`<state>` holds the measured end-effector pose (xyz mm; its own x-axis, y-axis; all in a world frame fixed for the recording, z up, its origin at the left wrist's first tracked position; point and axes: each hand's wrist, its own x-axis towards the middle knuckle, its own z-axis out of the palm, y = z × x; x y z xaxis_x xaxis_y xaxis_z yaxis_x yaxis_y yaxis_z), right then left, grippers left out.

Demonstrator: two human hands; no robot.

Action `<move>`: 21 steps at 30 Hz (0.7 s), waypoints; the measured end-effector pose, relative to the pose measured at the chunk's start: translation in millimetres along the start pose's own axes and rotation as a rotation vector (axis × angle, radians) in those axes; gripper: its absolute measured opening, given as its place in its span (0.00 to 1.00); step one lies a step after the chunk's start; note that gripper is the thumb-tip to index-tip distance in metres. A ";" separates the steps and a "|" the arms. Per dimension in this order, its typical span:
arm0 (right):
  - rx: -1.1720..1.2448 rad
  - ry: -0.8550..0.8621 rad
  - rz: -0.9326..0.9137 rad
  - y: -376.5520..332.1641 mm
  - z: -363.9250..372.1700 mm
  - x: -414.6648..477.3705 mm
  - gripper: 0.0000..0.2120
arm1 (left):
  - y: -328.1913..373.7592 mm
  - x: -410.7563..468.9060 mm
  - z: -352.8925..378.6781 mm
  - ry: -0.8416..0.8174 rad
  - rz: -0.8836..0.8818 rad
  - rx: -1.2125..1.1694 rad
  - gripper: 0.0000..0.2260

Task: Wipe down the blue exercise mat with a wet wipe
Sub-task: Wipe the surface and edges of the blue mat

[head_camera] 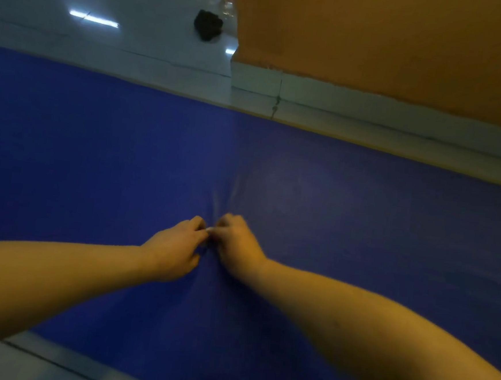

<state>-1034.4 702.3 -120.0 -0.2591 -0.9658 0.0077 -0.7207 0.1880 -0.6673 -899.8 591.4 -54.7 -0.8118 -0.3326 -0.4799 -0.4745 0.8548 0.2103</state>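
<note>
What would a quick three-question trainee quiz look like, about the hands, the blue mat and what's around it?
1. True or false: the left hand and right hand lie flat and far apart on the blue mat.
2. Where is the dark object? A on the mat; B on the tiled floor beyond it; C in a hand.
3. Fill in: the wall beside the mat is ____.
Key: 1 false, they meet mid-mat, fingers curled on a pale scrap, probably the wet wipe; 2 B; 3 orange.
</note>
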 end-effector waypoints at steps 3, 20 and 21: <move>-0.011 -0.063 -0.080 -8.2 12.5 -27.0 0.10 | 5.7 -2.7 -2.3 -0.027 0.006 0.040 0.11; -0.089 0.284 0.579 80.3 -89.7 -130.0 0.05 | 118.8 30.5 5.2 -0.266 0.208 0.224 0.19; -0.094 0.291 0.501 68.6 -72.6 -133.8 0.02 | 127.3 32.9 6.2 -0.263 0.221 0.229 0.18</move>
<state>-1095.9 857.4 -112.7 -0.7393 -0.6687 -0.0790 -0.5149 0.6370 -0.5737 -984.8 691.8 -49.0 -0.7568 -0.0436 -0.6522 -0.1864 0.9707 0.1514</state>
